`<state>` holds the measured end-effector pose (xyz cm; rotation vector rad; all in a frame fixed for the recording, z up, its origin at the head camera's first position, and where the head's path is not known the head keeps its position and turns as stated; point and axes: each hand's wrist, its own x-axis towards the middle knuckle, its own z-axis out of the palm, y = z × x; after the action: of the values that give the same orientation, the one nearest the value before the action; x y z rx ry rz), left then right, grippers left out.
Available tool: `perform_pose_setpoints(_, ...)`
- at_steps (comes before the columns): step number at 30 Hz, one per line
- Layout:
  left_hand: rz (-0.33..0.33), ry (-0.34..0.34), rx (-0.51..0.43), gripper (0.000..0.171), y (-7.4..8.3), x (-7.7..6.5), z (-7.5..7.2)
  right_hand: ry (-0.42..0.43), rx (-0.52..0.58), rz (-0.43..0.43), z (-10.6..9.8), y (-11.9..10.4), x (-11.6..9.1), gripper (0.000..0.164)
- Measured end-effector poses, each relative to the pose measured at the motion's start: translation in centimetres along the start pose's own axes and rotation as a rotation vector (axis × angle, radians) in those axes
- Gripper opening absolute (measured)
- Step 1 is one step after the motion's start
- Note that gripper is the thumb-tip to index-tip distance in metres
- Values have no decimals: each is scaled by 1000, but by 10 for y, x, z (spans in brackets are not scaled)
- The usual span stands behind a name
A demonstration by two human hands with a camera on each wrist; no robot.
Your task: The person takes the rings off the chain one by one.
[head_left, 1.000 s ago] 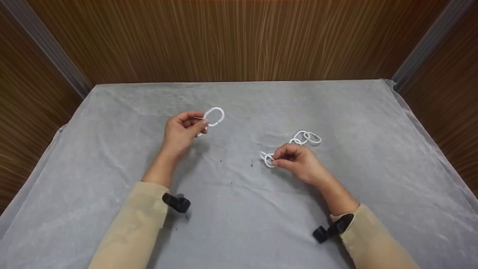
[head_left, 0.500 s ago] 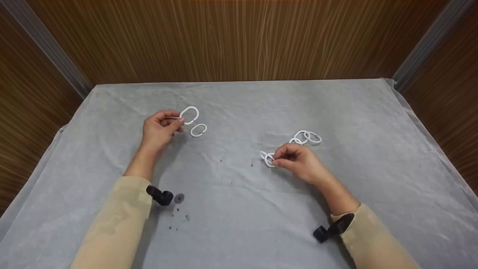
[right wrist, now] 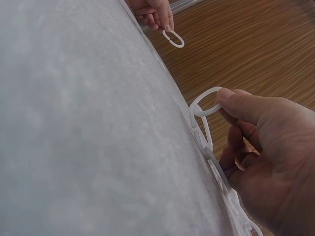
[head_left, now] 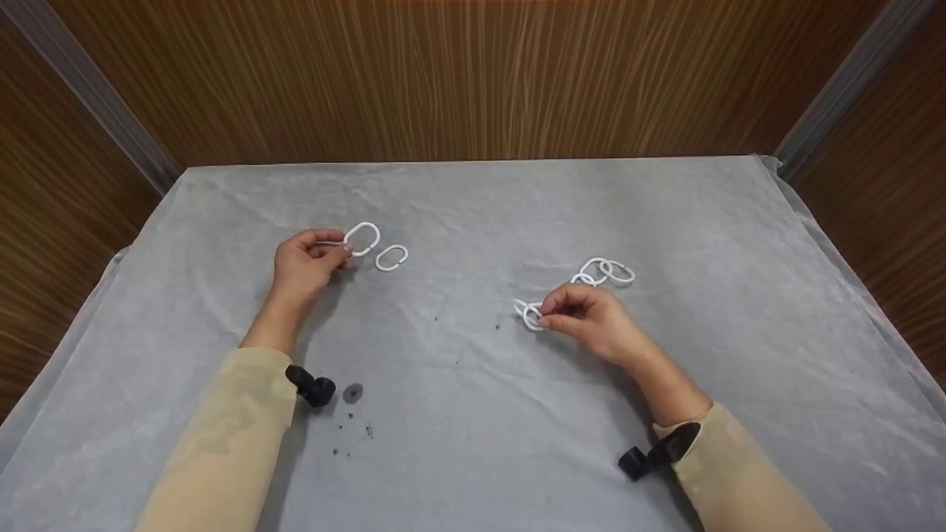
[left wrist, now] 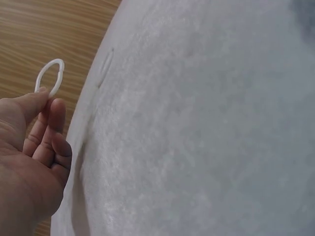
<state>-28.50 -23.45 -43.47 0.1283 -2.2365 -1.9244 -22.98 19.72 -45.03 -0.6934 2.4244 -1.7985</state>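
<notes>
Between thumb and forefinger my left hand (head_left: pixel 301 264) pinches a single white oval ring (head_left: pixel 362 239) with a small gap in its side, held up off the cloth. A second loose white ring (head_left: pixel 392 258) lies on the cloth just right of it. My right hand (head_left: pixel 595 321) pinches one link of a white ring chain (head_left: pixel 617 271). In the right wrist view the pinched link (right wrist: pixel 205 102) stands raised, and further links trail down past the fingers. Part of the chain is hidden behind the right hand in the head view.
A wrinkled grey cloth (head_left: pixel 458 414) covers the table. Dark specks and a round dark spot (head_left: pixel 353 393) mark it near the left wrist. Wood-grain panels (head_left: pixel 473 81) enclose the back and sides. A black camera mount sits on each sleeve.
My left hand has moved left with its ring, then slightly lower, and the loose ring on the cloth has come into full sight. The right hand and the chain have stayed put.
</notes>
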Motion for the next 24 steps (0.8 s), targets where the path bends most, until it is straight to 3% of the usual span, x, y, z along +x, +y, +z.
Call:
perform_pose_setpoints(14, -50, 33, -31, 30, -15, 0, 0, -11, -13, 18, -1, -3, -4, 12)
perform_pose_setpoints(24, -59, 36, -6, 28, -13, 1, 4, -6, -19, 15, -3, -3, -3, 12)
